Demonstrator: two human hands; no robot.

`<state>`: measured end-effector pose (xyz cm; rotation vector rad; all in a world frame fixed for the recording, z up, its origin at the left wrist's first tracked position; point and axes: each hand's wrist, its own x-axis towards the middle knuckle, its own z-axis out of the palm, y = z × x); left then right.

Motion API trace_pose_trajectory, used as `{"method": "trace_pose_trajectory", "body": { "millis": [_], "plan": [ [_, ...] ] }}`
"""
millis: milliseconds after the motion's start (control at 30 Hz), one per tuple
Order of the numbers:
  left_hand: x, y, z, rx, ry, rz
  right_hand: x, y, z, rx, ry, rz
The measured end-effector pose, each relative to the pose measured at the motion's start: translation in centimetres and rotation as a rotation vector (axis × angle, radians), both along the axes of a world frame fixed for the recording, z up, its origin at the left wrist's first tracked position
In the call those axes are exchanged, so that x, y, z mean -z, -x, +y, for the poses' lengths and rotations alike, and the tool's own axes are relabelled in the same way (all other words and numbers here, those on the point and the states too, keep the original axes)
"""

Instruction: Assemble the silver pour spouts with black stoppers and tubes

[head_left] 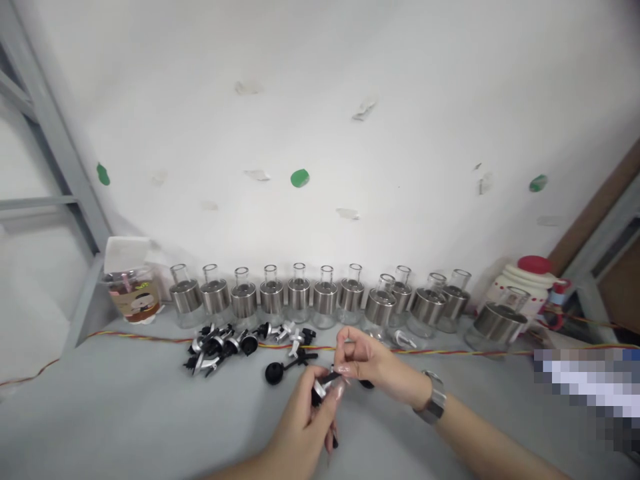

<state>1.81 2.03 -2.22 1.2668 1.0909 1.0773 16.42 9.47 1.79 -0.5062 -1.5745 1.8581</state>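
Note:
My left hand (313, 417) is closed around a black and silver pourer spout (318, 393), its thumb pressing near the top. At the spout's black upper piece, my right hand (367, 363) pinches with thumb and forefinger; the exact grip is partly hidden. A small black tip shows below the left fingers. Just beyond my hands lies a black round stopper with a stem (274, 373). Another black part (367, 384) peeks out beneath the right hand. To the left sits a heap of black and silver pourer spouts (215, 345).
Along the wall stands a row of glass bottles with steel sleeves (299, 291). A twisted red-yellow wire (150, 338) crosses the grey table (150, 413). A plastic tub (133, 293) is at far left, a white jar with red lid (523, 283) at right.

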Motion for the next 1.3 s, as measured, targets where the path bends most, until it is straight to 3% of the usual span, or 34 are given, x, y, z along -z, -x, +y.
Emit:
{"method": "trace_pose_trajectory", "body": {
  "millis": [167, 500, 700, 900, 1100, 1300],
  "plan": [
    [-0.5, 0.1, -0.6, 0.004, -0.033, 0.04, -0.6, -0.3, -0.1, -0.05, -0.1, -0.051],
    [-0.4, 0.4, -0.5, 0.021, -0.15, 0.001, -0.9, 0.5, -1.2, 0.1, -0.177, -0.012],
    [-0.5, 0.3, -1.2, -0.111, -0.303, 0.032, -1.2, 1.0, -2.4, 0.173, -0.221, 0.008],
    [-1.0, 0.1, -1.4, -0.124, -0.249, -0.046, -1.3, 1.1, -2.7, 0.162, -0.224, 0.032],
    [-0.9, 0.2, -1.4, -0.121, -0.286, -0.022, -1.0, 0.9, -2.3, 0.163, -0.211, 0.043],
    [-0.3, 0.7, -1.1, 0.011, -0.269, 0.002, -1.0, 0.8, -2.3, 0.158, -0.226, 0.053]
  ]
}}
